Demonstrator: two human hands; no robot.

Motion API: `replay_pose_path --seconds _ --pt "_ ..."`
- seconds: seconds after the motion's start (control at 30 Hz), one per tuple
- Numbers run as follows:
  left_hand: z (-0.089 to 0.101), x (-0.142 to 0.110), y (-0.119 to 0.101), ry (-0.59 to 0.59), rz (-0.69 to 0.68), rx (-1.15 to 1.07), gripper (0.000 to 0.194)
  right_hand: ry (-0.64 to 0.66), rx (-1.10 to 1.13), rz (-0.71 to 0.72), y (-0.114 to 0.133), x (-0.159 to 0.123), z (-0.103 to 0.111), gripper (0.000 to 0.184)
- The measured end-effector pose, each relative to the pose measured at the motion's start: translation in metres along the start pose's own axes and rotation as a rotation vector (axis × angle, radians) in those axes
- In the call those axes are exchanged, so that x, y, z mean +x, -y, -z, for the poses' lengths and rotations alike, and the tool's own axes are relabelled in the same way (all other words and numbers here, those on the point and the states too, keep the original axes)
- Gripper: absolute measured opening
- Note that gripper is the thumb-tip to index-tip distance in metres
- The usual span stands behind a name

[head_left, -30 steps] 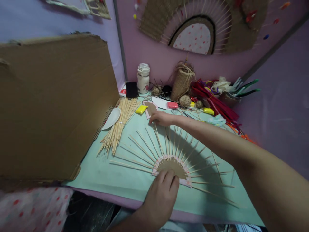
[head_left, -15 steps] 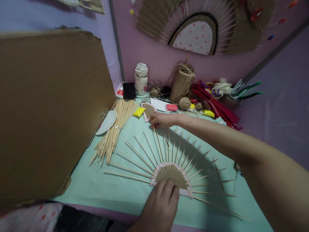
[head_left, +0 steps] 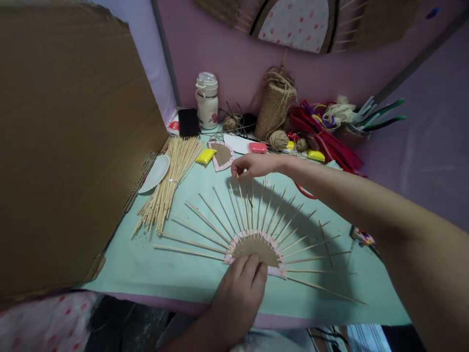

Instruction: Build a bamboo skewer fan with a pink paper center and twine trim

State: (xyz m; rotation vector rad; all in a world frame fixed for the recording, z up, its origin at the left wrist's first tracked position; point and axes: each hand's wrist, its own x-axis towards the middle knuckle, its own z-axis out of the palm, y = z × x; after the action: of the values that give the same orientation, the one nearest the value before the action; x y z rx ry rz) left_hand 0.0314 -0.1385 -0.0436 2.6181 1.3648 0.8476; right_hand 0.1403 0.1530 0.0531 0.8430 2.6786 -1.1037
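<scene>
On the table lies a cardboard half-circle [head_left: 256, 252] edged with pink-and-white patterned cloth, with several thin wooden sticks [head_left: 205, 242] fanning out from its curved rim. My left hand [head_left: 240, 288] is closed over its near straight edge, thumb hidden. Stretched across to the far side, my right hand [head_left: 254, 166] pinches the upper tip of one wooden stick [head_left: 241, 198] near the middle of the fan. That stick's lower end meets the half-circle. Just left of my right hand sits a pointed cardboard piece [head_left: 222, 155] with a similar pink edge.
A bundle of sticks [head_left: 170, 181] and a white half-disc [head_left: 156, 173] lie beside a tall cardboard panel [head_left: 73, 146]. Along the back stand a white bottle [head_left: 207, 102], a twine spool [head_left: 274, 105], red pipe cleaners [head_left: 326, 142] and a tool cup [head_left: 353, 134].
My right hand has lifted slightly away from the pointed cardboard piece, showing more of it, and now pinches a stick's tip. My left hand keeps its hold. The view has tilted downward.
</scene>
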Motion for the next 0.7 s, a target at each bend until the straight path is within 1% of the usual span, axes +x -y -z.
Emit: replay_pose_path --seconds 0.07,0.13,0.2,0.3,0.37,0.47,0.57,0.7 --pt "0.0 0.0 0.0 -0.009 0.002 -0.003 0.024 -0.036 0.081 -0.052 0.0 -0.003 -0.007 0.021" --pt "0.0 0.001 -0.001 -0.016 0.001 0.001 0.024 -0.049 0.096 -0.101 0.001 -0.004 -0.015 0.027" --pt "0.0 0.001 -0.002 -0.021 0.001 0.008 0.024 -0.053 0.053 -0.125 0.001 -0.004 -0.02 0.033" --pt "-0.001 0.001 -0.002 -0.019 0.009 0.01 0.023 -0.066 -0.086 -0.085 0.004 -0.003 -0.024 0.039" --pt "-0.002 0.0 -0.001 -0.018 0.016 0.012 0.022 -0.072 -0.175 -0.064 0.007 -0.002 -0.024 0.036" --pt "-0.002 0.0 -0.001 -0.022 0.023 0.013 0.023 -0.055 -0.291 -0.118 0.012 -0.001 -0.025 0.029" --pt "0.0 0.001 -0.002 -0.027 0.014 0.011 0.023 -0.035 -0.385 -0.178 0.016 0.0 -0.027 0.029" --pt "0.0 0.002 -0.003 -0.032 0.015 0.02 0.023 -0.039 -0.468 -0.198 0.019 0.002 -0.032 0.03"
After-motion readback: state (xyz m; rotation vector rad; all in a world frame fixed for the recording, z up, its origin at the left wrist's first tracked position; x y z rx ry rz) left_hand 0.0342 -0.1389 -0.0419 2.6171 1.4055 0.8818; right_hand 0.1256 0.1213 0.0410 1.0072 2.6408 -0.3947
